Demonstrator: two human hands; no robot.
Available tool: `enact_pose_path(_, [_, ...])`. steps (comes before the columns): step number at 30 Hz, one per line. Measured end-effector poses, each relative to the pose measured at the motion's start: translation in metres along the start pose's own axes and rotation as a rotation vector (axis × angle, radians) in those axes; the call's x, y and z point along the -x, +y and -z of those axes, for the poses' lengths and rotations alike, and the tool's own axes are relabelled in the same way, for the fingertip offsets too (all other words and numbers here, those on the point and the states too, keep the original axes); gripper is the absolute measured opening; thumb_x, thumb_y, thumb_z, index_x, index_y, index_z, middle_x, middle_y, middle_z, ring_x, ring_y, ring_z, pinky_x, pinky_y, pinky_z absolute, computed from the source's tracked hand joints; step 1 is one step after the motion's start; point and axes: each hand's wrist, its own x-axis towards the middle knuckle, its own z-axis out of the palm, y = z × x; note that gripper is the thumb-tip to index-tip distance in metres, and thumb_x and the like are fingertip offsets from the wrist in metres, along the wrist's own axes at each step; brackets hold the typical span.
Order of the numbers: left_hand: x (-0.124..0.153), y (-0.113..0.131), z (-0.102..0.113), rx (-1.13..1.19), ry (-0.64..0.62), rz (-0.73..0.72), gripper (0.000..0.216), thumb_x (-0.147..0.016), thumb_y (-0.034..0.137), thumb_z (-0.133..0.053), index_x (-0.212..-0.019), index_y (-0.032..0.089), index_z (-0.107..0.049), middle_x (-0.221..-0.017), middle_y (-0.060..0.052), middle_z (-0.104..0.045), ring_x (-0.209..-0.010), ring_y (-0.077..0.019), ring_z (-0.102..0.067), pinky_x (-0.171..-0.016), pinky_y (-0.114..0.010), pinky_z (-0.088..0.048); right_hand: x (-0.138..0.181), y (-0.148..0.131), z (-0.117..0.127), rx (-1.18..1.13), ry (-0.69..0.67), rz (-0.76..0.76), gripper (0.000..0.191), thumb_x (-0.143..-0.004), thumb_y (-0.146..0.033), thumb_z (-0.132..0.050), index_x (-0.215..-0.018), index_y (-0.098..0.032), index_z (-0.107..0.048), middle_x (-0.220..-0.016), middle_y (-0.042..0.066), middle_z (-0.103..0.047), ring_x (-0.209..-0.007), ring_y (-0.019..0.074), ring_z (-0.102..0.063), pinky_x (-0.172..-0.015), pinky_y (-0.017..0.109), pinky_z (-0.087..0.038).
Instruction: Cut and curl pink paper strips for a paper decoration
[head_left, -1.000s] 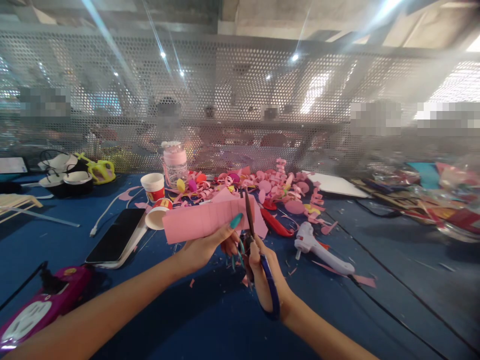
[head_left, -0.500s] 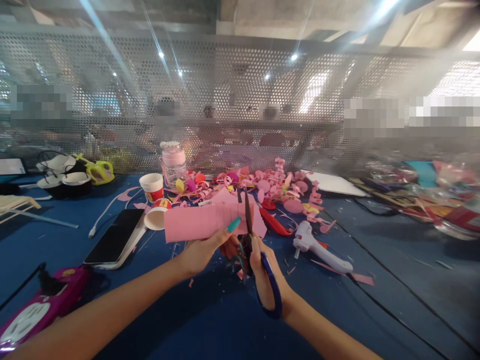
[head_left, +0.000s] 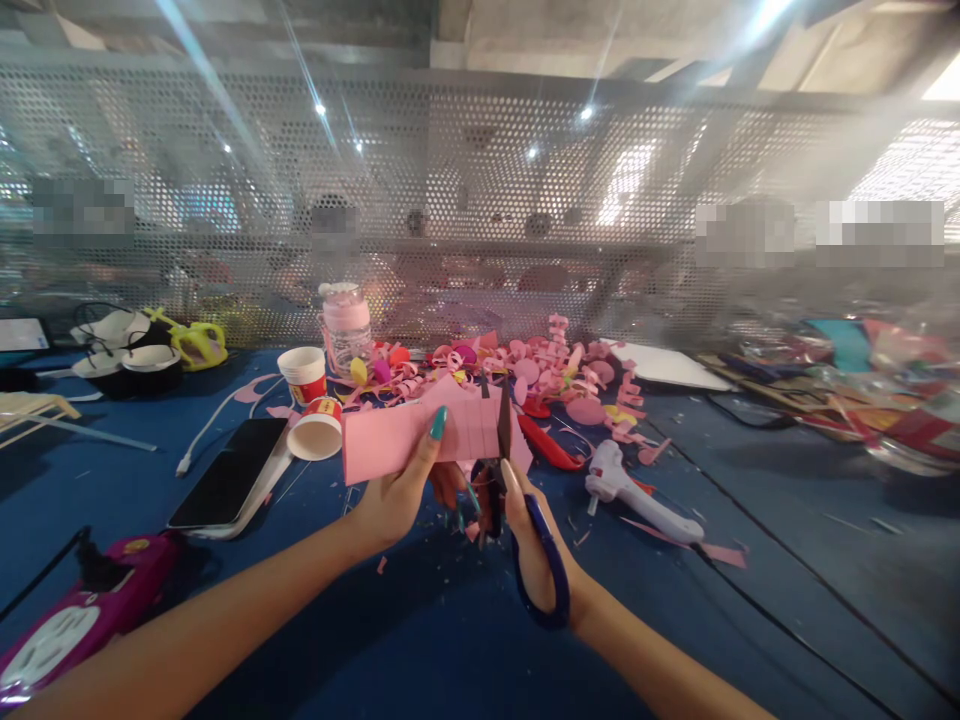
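My left hand (head_left: 401, 495) is closed on a strip of pink paper (head_left: 382, 438), its thumb pressed on the front face and the other fingers behind. Several parallel lines, cuts or folds, run across the strip's right part. Around the dark blue handles of a pair of scissors (head_left: 551, 570) my right hand (head_left: 529, 535) is closed. The scissors' blades point up and stand apart at the strip's right end. Behind the strip, more pink paper (head_left: 448, 392) shows, partly hidden.
Pink paper curls and discs (head_left: 525, 365) lie heaped at the back. A glue gun (head_left: 641, 495) with its cord is on the right. Left stand paper cups (head_left: 315, 430), a bottle (head_left: 347, 325), a black phone (head_left: 232, 475) and a purple power strip (head_left: 82, 610). A perforated metal screen (head_left: 480, 180) rises behind.
The pink strip has shifted a little right between the scissors' blades. My left thumb has slid left along the strip and points more upward. The scissors have moved slightly right and opened wider.
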Motion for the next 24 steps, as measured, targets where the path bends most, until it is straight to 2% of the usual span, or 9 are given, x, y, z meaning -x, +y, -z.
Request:
enact_pose_path(6, [-0.0014,0.0028,-0.0001,-0.014,-0.016,-0.005,0.059,-0.083,0.060,-0.032,-0.063,0.014,-0.063,-0.053,-0.004,-0.060,-0.047,-0.0109,-0.053,-0.051,-0.023,-0.045,-0.0028,0.0050,0.0008,-0.017,-0.009,-0.042,0.038,-0.085,-0.056,-0.031,-0.076,-0.020,-0.040,-0.058,-0.004,-0.041,-0.048,0.0086,-0.040,-0.046,0.022,-0.038])
enact_pose_path(10, [-0.0012,0.0035,0.0007,-0.019,-0.027,0.006,0.060,-0.083,0.061,-0.032,-0.058,0.014,-0.061,-0.051,-0.004,-0.059,-0.047,-0.0112,-0.053,-0.051,-0.023,-0.045,-0.0025,0.0060,0.0002,-0.008,-0.003,-0.093,0.038,-0.086,-0.056,-0.029,-0.076,-0.020,-0.038,-0.057,-0.005,-0.040,-0.046,0.0079,-0.037,-0.044,0.021,-0.039])
enact_pose_path(20, [-0.0006,0.0091,-0.0035,0.030,-0.007,0.073,0.059,-0.081,0.062,-0.034,-0.058,0.015,-0.061,-0.051,-0.004,-0.060,-0.044,-0.0117,-0.052,-0.048,-0.024,-0.044,-0.0045,0.0088,0.0026,0.110,0.058,-0.035,0.037,-0.085,-0.054,-0.032,-0.072,-0.020,-0.041,-0.056,-0.004,-0.042,-0.047,0.0087,-0.038,-0.042,0.021,-0.035])
enact_pose_path(24, [-0.0003,0.0069,-0.0029,0.023,-0.027,0.041,0.061,-0.080,0.063,-0.033,-0.058,0.014,-0.061,-0.050,-0.004,-0.059,-0.044,-0.0115,-0.052,-0.050,-0.024,-0.045,-0.0030,0.0100,0.0014,0.100,0.052,-0.074,0.036,-0.086,-0.053,-0.030,-0.072,-0.020,-0.039,-0.058,-0.005,-0.040,-0.046,0.0078,-0.035,-0.041,0.021,-0.036])
